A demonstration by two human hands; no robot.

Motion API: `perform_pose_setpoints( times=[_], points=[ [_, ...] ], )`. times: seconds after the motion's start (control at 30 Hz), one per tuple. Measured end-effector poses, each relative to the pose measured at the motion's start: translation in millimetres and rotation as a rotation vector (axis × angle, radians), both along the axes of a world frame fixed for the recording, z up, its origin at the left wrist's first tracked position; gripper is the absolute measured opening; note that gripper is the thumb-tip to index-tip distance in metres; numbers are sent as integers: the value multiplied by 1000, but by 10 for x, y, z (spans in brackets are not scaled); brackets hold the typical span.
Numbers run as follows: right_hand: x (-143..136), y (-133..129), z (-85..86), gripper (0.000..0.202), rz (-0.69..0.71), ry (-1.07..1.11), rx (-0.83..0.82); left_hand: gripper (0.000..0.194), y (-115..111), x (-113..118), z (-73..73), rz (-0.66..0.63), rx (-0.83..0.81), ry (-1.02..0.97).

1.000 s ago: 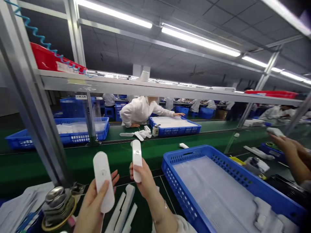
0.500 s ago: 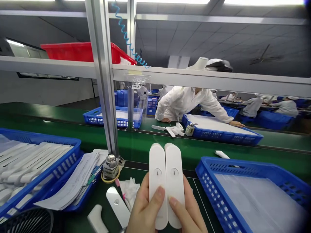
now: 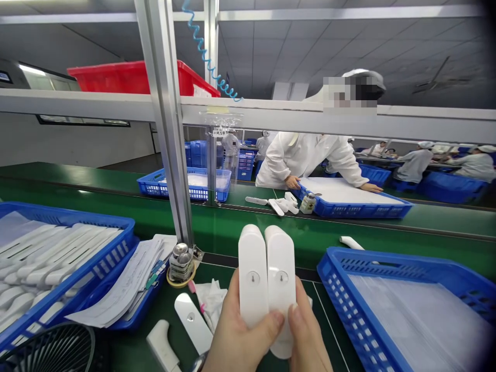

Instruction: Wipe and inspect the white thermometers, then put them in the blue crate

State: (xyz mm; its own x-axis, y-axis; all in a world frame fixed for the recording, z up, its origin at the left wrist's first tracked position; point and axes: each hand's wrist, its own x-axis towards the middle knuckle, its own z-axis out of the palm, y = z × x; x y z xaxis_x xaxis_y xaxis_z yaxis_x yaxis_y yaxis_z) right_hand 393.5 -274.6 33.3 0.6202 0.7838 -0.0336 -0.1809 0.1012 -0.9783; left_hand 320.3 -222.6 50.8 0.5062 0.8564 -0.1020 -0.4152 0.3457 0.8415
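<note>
Side by side in front of me are two long white plastic devices with rounded ends, each bearing a small round mark. My left hand point(image 3: 246, 336) is closed around the left device point(image 3: 252, 274), its thumb reaching across toward the other one. The right device point(image 3: 280, 274) is gripped by my right hand point(image 3: 306, 330), thumb on its lower front. Another white device point(image 3: 192, 320) lies on the bench to the left, beside a curved white plastic piece point(image 3: 160, 341) and a crumpled white cloth point(image 3: 211, 299).
At left, a blue crate point(image 3: 124, 227) holds rows of white devices, beside papers point(image 3: 120, 289) and small metal-topped bottles point(image 3: 181, 261). A lined blue basket point(image 3: 329, 258) stands at right. Across the green divider, a person in white point(image 3: 302, 155) handles another blue crate point(image 3: 364, 209).
My hands tilt the two devices slightly, and my left thumb has moved right and down. Across the bench, the person has drawn a hand onto the crate's left side and shifted the crate.
</note>
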Motion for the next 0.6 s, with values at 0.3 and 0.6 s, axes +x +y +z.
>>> perform_pose_setpoints(
  times=[0.3, 0.6],
  points=[
    [668, 208, 258, 53, 127, -793, 283, 57, 9, -37, 10, -40, 120, 236],
    [700, 274, 233, 28, -59, -322, 429, 59, -39, 2, -60, -162, 102, 153]
  ],
)
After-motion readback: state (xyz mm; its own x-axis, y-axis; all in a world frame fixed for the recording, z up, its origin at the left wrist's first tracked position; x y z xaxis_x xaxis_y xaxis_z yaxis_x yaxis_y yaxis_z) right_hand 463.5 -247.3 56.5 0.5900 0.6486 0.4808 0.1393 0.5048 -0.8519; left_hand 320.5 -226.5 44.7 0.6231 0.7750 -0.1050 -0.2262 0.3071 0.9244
